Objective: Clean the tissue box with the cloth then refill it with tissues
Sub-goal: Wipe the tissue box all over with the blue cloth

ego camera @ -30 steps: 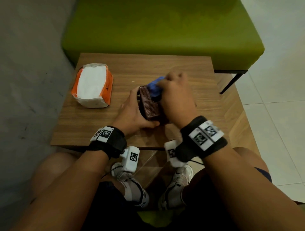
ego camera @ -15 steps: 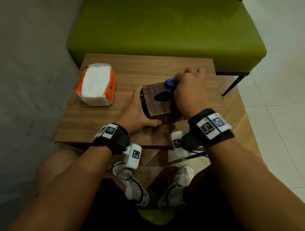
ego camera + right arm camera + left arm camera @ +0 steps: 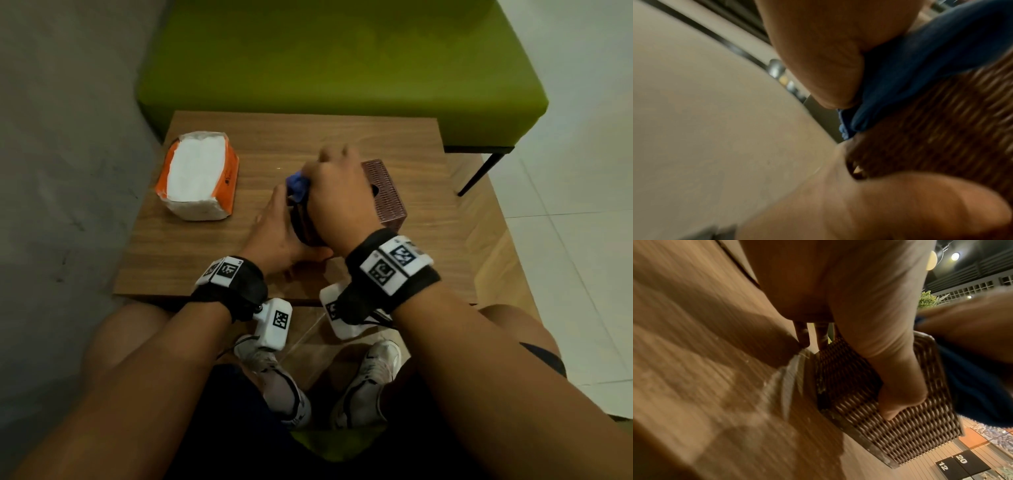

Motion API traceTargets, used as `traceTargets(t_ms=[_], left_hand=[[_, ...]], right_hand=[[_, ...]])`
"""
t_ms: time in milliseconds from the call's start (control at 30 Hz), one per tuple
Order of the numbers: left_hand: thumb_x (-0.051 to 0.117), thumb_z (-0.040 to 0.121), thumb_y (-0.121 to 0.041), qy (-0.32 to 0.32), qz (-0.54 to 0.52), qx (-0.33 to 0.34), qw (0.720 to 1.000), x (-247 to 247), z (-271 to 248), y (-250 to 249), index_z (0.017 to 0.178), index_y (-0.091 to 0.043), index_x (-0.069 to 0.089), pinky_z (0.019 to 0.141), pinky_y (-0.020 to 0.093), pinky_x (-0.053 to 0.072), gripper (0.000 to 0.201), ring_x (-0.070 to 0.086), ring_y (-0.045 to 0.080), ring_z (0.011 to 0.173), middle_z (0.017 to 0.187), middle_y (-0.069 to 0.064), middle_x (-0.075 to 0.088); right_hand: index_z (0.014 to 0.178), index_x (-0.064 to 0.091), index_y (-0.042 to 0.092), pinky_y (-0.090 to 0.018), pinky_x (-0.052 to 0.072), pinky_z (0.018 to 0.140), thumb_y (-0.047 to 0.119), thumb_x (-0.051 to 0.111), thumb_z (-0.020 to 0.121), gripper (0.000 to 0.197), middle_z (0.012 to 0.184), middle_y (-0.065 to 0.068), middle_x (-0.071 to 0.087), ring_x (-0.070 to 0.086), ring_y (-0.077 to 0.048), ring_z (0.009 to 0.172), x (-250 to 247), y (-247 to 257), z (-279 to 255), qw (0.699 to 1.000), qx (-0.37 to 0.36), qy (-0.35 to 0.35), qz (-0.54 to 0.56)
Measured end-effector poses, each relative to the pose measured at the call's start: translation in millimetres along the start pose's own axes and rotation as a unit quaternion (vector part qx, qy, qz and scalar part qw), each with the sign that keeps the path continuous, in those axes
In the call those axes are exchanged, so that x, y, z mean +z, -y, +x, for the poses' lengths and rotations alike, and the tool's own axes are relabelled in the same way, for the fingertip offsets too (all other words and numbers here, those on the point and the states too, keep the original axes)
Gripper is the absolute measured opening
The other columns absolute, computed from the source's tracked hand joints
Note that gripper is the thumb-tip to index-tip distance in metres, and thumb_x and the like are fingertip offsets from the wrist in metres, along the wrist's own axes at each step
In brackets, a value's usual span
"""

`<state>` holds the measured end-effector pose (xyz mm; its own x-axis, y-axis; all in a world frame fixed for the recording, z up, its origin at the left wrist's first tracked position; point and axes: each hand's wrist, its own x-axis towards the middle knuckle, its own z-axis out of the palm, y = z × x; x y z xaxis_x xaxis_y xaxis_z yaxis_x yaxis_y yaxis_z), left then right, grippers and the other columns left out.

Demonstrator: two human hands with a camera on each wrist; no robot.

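A brown woven tissue box (image 3: 387,192) stands on the wooden table (image 3: 191,246), right of centre. My left hand (image 3: 277,229) grips its near left corner, thumb curled over the near face (image 3: 900,395). My right hand (image 3: 335,195) lies over the left part of the box's top and holds a bunched blue cloth (image 3: 297,185) against it; the cloth (image 3: 900,78) shows between my fingers and the weave. An orange-and-white pack of tissues (image 3: 197,180), open at the top, lies on the table's left side.
A green upholstered bench (image 3: 342,61) runs along the far side of the table. A grey wall (image 3: 68,137) is on the left, and pale floor tiles (image 3: 565,240) on the right. My knees and shoes show below the near table edge.
My right hand has swept the cloth from the far right of the box's top back to its left side. The left hand still holds the same corner.
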<state>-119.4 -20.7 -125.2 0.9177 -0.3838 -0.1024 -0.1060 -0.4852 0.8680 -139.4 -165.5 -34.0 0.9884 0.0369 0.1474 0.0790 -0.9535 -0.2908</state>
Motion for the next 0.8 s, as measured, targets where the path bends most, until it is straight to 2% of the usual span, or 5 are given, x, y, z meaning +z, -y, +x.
traceTargets(t_ms=[333, 500, 567, 733, 800], left_hand=[[0.104, 0.039, -0.057, -0.008, -0.001, -0.026, 1.000, 4.7, 5.4, 13.4, 0.157, -0.040, 0.021, 0.115, 0.052, 0.051, 0.145, 0.058, 0.017, 0.140, 0.151, -0.010, 0.057], [0.091, 0.065, -0.041, 0.006, 0.033, -0.025, 0.999, 10.3, 7.5, 2.0, 0.127, -0.027, 0.039, 0.109, 0.035, 0.049, 0.083, 0.058, 0.020, 0.130, 0.125, -0.005, 0.056], [0.087, 0.071, -0.035, 0.003, 0.038, -0.031, 0.999, 7.9, 1.2, 9.7, 0.142, -0.027, 0.044, 0.108, 0.029, 0.049, 0.083, 0.057, 0.021, 0.131, 0.134, -0.003, 0.059], [0.080, 0.083, -0.026, 0.006, 0.007, -0.018, 1.000, 7.8, 0.5, 1.7, 0.130, -0.021, 0.051, 0.103, 0.039, 0.053, 0.056, 0.064, 0.009, 0.112, 0.121, 0.000, 0.063], [0.093, 0.066, -0.042, -0.022, -0.006, 0.004, 1.000, 5.9, 4.3, -4.5, 0.140, -0.025, 0.043, 0.106, 0.046, 0.055, 0.091, 0.066, 0.015, 0.123, 0.131, -0.002, 0.064]], right_hand=[[0.119, 0.076, 0.013, -0.035, 0.037, 0.082, 0.012, 0.059, 0.098, 0.027, 0.115, -0.011, 0.061, 0.047, -0.035, 0.111, -1.4, -10.0, -26.6, 0.998, -0.068, 0.018, -0.004], [0.116, 0.075, 0.011, -0.034, 0.032, 0.082, 0.012, 0.057, 0.099, 0.025, 0.118, -0.011, 0.059, 0.047, -0.033, 0.114, 0.3, 5.6, -14.7, 0.999, -0.049, 0.021, 0.001], [0.116, 0.075, 0.011, -0.035, 0.037, 0.083, 0.013, 0.062, 0.098, 0.023, 0.123, -0.012, 0.057, 0.048, -0.034, 0.114, -0.3, 5.7, -39.9, 0.995, -0.091, 0.034, -0.016], [0.110, 0.072, 0.007, -0.034, 0.034, 0.079, 0.008, 0.065, 0.092, 0.019, 0.118, -0.015, 0.055, 0.051, -0.035, 0.110, 2.9, 7.5, -35.1, 0.997, -0.074, 0.026, -0.025], [0.109, 0.070, 0.005, -0.034, 0.029, 0.078, 0.005, 0.066, 0.090, 0.020, 0.118, -0.016, 0.055, 0.051, -0.036, 0.113, 0.7, 6.9, -13.3, 0.999, -0.022, 0.029, -0.009]])
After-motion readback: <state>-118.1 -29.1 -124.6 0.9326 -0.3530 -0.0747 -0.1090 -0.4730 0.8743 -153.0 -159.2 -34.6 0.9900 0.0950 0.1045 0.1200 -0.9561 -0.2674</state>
